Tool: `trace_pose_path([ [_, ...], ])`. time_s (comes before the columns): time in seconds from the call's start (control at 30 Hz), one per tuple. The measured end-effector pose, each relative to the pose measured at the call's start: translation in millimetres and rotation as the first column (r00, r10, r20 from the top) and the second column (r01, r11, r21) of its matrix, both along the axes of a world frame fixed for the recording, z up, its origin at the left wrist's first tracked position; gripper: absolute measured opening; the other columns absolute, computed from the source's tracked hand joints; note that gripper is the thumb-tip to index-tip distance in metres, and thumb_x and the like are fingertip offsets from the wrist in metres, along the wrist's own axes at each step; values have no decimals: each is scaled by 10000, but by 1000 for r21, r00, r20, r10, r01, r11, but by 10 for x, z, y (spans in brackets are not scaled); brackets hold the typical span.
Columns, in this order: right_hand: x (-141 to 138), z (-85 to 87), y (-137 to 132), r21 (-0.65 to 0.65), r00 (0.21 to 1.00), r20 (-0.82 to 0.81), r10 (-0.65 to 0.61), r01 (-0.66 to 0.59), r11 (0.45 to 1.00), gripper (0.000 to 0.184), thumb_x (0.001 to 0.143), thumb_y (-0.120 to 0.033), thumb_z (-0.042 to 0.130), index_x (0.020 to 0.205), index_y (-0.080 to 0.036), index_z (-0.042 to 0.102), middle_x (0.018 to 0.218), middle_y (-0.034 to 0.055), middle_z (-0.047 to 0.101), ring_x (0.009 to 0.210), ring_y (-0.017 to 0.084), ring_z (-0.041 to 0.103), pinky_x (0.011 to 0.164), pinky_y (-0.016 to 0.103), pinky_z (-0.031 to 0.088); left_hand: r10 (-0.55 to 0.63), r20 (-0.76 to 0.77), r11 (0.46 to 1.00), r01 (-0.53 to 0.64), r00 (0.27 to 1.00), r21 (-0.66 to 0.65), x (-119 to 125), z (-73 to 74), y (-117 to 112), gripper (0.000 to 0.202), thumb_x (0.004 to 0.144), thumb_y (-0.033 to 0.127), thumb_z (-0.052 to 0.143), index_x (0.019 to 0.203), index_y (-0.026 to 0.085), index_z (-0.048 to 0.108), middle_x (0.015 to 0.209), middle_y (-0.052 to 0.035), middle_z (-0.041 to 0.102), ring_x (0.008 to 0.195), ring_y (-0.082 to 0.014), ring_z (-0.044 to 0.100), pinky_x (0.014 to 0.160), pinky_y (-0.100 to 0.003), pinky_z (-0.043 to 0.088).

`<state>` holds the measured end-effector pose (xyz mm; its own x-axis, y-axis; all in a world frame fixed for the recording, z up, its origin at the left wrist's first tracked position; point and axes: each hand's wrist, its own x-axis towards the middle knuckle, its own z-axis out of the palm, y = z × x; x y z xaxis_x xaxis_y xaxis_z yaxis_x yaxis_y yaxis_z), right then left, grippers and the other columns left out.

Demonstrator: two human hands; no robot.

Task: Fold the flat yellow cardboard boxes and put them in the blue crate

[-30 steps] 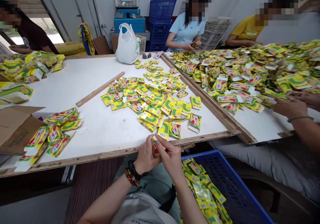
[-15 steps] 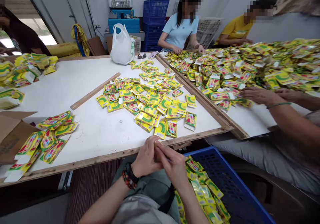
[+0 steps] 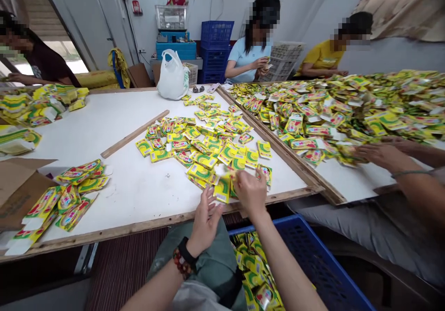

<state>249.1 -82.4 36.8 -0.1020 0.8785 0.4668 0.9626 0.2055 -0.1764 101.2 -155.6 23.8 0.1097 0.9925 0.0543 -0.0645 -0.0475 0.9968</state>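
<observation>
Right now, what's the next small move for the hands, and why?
Probably pinch the yellow packet beside the right hand and bring it to the left hand. The right fingers are right by that packet, and the left hand is open, apparently empty, at the wooden table edge.

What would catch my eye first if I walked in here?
The huge heap of yellow-and-green packets on the right-hand table stands out first. Nearer, a smaller scatter lies on a white tabletop, where the person's right hand reaches in, and a blue crate below holds more.
</observation>
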Motion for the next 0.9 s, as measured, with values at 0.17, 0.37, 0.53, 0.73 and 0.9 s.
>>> trace_pose_path([
  [0.17,-539,-62,-953,92,916,-279,289,-274,957,308,873,-192,484,1140,-175,637,1288,130,585,1213,260,523,1025,442,361,204,308,978,-180,929,-105,20,-22,180,485,877,495,522,1235,185,416,1272,-119,552,1178,-210,550,1005,-344,450],
  [0.37,-431,29,-899,-201,484,-872,-66,-232,952,361,842,-415,590,1073,-151,672,1032,92,679,924,209,629,848,344,504,-131,-33,990,128,991,-61,-276,-71,231,598,562,382,825,1006,165,489,906,-39,640,784,-176,620,685,-274,511],
  [0.53,-542,55,-804,-237,240,-956,-169,-292,926,355,772,-478,649,759,-124,684,715,43,667,676,165,603,686,287,519,326,-396,931,-219,858,292,-192,-276,3,695,601,348,770,1149,200,369,1003,-54,572,798,-189,611,689,-315,503],
  [0.73,-648,93,-785,-217,143,-973,-180,-317,923,365,723,-490,684,829,-143,721,777,49,697,747,190,623,716,295,523,534,-352,764,-260,769,590,-142,-393,1,560,720,376,642,1156,203,336,1006,-82,544,864,-214,612,695,-328,495],
  [0.9,-623,29,-709,-217,56,-975,-216,-465,859,289,726,-424,674,833,-164,741,791,41,708,768,200,650,755,313,530,441,-336,737,-122,832,665,-252,-417,115,438,725,354,587,1058,220,337,996,-69,544,826,-199,609,681,-324,483],
])
